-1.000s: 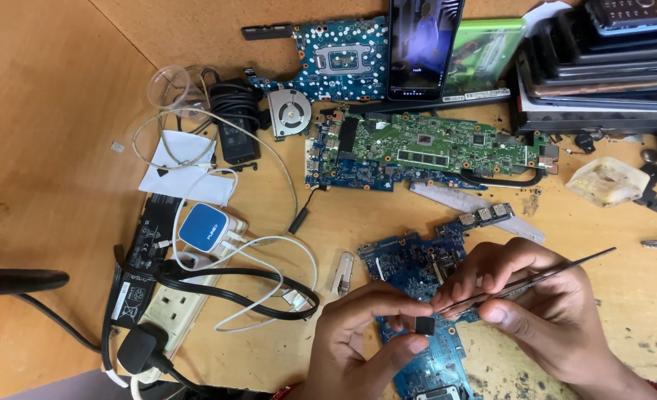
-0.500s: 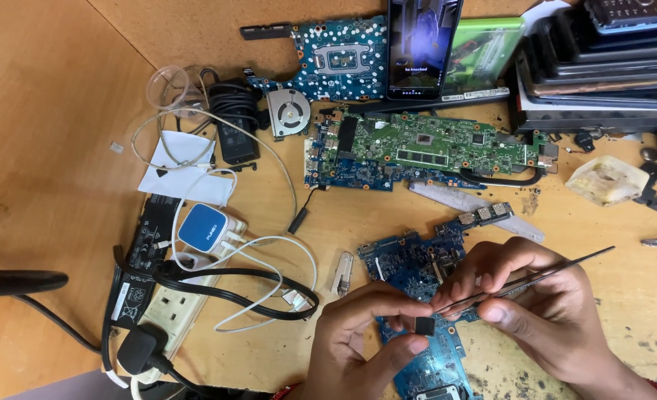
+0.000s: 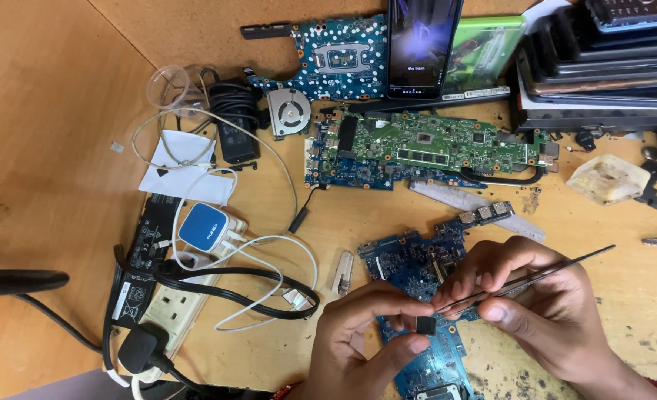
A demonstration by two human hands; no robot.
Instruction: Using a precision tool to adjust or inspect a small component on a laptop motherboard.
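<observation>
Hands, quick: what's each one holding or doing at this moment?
Left hand: fingers pinched shut on a small black chip above the blue circuit board.
Right hand: closed on thin metal tweezers, tips at the chip.

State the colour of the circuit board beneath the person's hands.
Blue; the circuit board shows best in the head view.

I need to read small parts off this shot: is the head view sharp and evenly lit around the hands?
Head view: even, soft light on the wooden table, no harsh shadows; the blue circuit board and small black chip between the left hand and right hand look sharp; the phone screen shows mild glare; the tweezers are crisp.
</observation>
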